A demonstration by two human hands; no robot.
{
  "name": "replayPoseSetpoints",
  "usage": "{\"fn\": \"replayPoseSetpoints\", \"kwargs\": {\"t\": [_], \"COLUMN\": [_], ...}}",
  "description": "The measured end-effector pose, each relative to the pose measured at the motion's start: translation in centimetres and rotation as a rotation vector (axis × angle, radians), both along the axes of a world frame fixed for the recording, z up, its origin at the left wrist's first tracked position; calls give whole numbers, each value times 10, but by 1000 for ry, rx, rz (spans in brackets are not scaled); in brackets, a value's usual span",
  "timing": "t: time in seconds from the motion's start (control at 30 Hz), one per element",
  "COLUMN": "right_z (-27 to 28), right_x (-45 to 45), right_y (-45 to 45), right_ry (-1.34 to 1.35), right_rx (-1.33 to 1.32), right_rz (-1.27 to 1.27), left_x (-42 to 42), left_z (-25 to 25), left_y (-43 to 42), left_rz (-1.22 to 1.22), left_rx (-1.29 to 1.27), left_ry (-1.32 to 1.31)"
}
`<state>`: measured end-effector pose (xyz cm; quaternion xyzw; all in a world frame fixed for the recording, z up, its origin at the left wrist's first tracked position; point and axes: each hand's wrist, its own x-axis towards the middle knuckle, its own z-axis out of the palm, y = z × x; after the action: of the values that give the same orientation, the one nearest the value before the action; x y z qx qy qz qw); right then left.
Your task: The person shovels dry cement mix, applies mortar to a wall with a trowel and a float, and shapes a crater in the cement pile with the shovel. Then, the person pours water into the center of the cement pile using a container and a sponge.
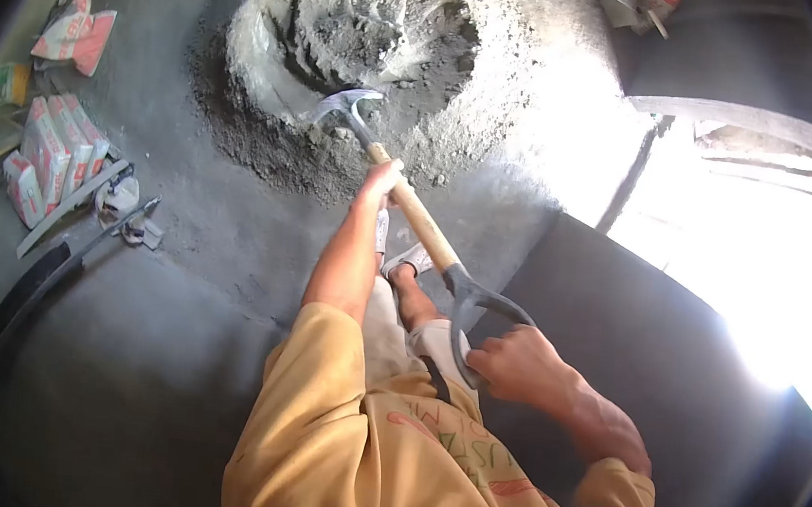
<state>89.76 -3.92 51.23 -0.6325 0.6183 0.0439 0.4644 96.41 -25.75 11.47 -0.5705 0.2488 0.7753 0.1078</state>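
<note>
A shovel (426,228) with a wooden shaft and a grey D-shaped handle slants across the view. My left hand (382,183) is wrapped round the shaft just behind the metal socket. Lower and to the right, my right hand (519,362) is closed on the D-handle. The metal blade, seen nearly edge-on, is at the near rim of a ring-shaped heap of grey cement mix (280,139). Churned, wet-looking material lies in the heap's hollow. How deep the blade sits in it, I cannot tell.
Cement bags (55,146) stand at the left, near a crumpled red-and-white bag (77,34). A long dark curved object (26,290) leans by the left wall. Bright light comes through an opening (719,254) on the right. My feet (405,261) are just short of the heap.
</note>
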Motion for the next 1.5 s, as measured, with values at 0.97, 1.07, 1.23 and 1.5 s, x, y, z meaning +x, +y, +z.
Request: {"fn": "replayPoseSetpoints", "kwargs": {"t": [0.97,1.07,1.23,1.5], "right_z": [108,81,41,-10], "right_x": [-450,-499,-603,-839], "right_y": [124,92,18,-203], "right_ry": [390,339,200,107], "right_rx": [-769,-784,-729,-659], "right_rz": [-749,-615,-516,-235], "left_x": [-280,-310,-378,-564], "left_z": [256,230,164,91], "left_y": [40,26,10,-75], "left_rz": [770,930,1189,1385], "left_rx": [-49,-35,-59,161], "left_ry": [250,114,108,20]}}
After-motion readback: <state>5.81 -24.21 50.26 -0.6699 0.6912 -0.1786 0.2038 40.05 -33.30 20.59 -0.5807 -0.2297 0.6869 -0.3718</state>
